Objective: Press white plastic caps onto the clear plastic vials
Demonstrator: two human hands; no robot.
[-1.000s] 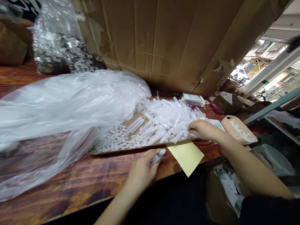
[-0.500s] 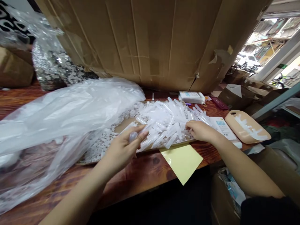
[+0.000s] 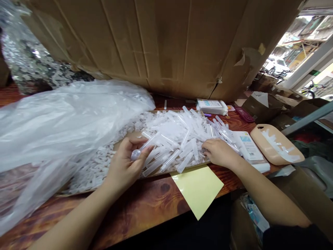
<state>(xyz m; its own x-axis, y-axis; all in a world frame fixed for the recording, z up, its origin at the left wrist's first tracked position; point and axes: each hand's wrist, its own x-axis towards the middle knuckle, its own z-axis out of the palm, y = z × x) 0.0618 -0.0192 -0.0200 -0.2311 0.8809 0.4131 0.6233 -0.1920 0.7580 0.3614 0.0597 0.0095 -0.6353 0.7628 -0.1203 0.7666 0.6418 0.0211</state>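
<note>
My left hand (image 3: 127,159) is closed around a clear plastic tube (image 3: 135,155), its rounded end showing between thumb and fingers. Under and beyond it lies a heap of clear plastic tubes (image 3: 171,139) in a shallow cardboard tray (image 3: 192,168). At the heap's right side, my right hand (image 3: 218,151) has its fingers curled down among the tubes. Whatever its fingertips pinch is hidden. Small white plastic pieces (image 3: 91,170) fill the tray's left part.
Clear plastic sheeting (image 3: 73,114) covers the left. A large cardboard box (image 3: 161,45) stands behind. Yellow paper (image 3: 199,189) overhangs the table's front edge. Rightward are packaged cards (image 3: 248,147), a beige board with white strips (image 3: 270,152) and a dark red device (image 3: 244,114).
The view has shifted slightly. My left hand has moved left and a little down, still with the tube. My right hand stays at the heap's right side, its fingers more curled.
</note>
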